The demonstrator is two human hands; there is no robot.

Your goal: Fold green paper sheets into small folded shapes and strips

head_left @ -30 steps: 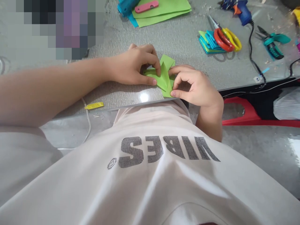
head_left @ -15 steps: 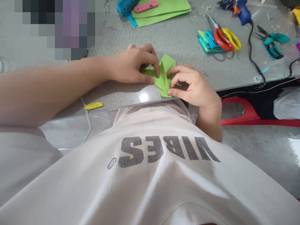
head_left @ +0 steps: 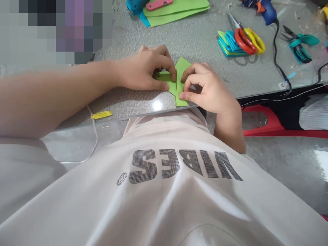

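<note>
A piece of folded green paper (head_left: 180, 92) lies on the table close to its front edge, with creased flaps pointing away from me and toward me. My left hand (head_left: 153, 70) is on its left part, thumb and fingertips pressing the paper near the middle fold. From the right, my right hand (head_left: 205, 87) has its thumb and fingers closed on the right-hand flap. Some of the paper's right side is hidden behind my right fingers.
Scissors (head_left: 249, 41) with red and yellow handles rest on a stack of folded blue and green papers (head_left: 228, 44). Right of them are a blue glue gun (head_left: 268, 12) and teal-handled pliers (head_left: 299, 48). Green sheets (head_left: 179, 13) and a pink cutter (head_left: 159, 4) lie at the back.
My right hand has shifted slightly left, bringing the paper's right-hand flap over toward the middle. The left hand stays almost where it was.
</note>
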